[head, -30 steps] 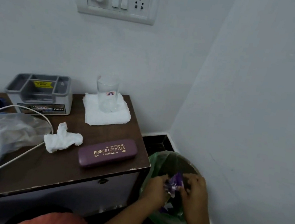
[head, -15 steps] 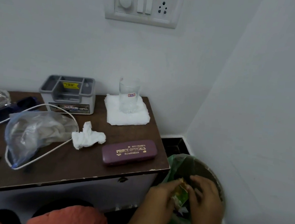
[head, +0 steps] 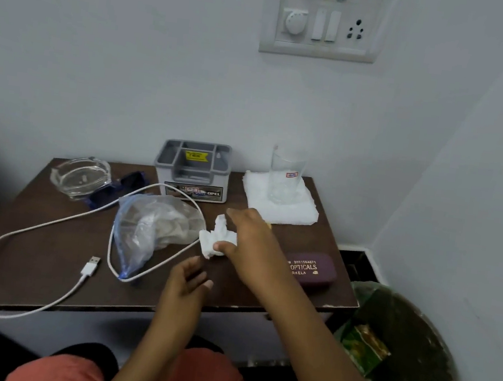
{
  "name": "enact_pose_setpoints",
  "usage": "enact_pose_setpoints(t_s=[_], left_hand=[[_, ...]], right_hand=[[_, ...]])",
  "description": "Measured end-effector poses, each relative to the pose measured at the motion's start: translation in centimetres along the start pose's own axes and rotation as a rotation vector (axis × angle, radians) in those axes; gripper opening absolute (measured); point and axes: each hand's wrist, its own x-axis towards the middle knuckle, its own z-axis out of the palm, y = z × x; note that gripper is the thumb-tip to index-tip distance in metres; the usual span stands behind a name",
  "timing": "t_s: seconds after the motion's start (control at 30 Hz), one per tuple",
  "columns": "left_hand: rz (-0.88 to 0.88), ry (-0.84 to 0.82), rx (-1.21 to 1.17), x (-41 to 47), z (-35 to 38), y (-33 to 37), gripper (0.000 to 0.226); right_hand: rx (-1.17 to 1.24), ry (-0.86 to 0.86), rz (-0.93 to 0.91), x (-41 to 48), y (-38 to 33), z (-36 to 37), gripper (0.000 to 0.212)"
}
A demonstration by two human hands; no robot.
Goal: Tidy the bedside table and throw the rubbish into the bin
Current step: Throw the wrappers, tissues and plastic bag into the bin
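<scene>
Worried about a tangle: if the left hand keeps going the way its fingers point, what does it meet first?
Probably the crumpled tissue, already under the right hand. The left hand points up and slightly right; the cable lies just left of that line. Depth is unclear.

Single head view — forward and down, close over the bedside table (head: pixel 43 275) and bin (head: pixel 432 355).

White tissue (head: pixel 216 243), maroon case (head: pixel 313 269), brown table (head: pixel 29 264).

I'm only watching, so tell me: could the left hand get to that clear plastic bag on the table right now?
Probably yes. The left hand hovers open and empty over the table's front edge, with the plastic bag just beyond it. Only the white cable loops around the bag, lying flat, so it should not block a grasp.
</scene>
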Motion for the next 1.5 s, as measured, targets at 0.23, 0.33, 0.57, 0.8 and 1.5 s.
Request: enact_pose_setpoints(t_s=[0.23,0.33,0.57,0.8,1.5], left_hand=[[-0.107,-0.124,-0.100,2.4,0.6,0.3,0.047],[-0.077,-0.167,-0.115,2.4,0.7,1.1,0.044],[0.142,-0.074,-0.078,-0.1,1.4,4.5,0.043],[0.300,-0.244,-0.117,-4.4,8.0,5.1,0.040],[0.187,-0.680,0.382,-6.6,16.3,-5.2,0.062]], right_hand=[[-0.167,-0.131,0.036,2.3,-0.1,2.6,0.035],[-0.096,-0.041,0.008,2.1,0.1,2.8,0.029],[0.100,0.267,-0.134,0.2,-1.2,0.3,0.021],[0.020,0.639,-0.173,-6.0,2.2,-5.4,0.016],[0.039,0.671,0.449,-15.3,16.9,-5.6,0.017]])
